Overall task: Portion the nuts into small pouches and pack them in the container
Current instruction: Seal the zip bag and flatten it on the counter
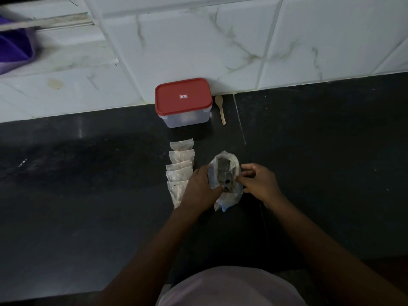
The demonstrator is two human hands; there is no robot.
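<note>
The left hand (199, 184) and right hand (259, 182) held the nut bag (225, 171) between them, fingers (249, 167) pinching its opposite edges. Pouches (180, 171) lay just left of the fingers, the lidded container (183, 102) beyond. A slack pinch could spill nuts across the bench (88, 195).

Materials noted at my counter.
Counter (88, 195) dark polished stone; wall (198, 40) glossy marbled tile; box (186, 120) clear plastic, lid (182, 96) red plastic; spoon (220, 109) wooden; pouches (180, 171) clear film.
</note>
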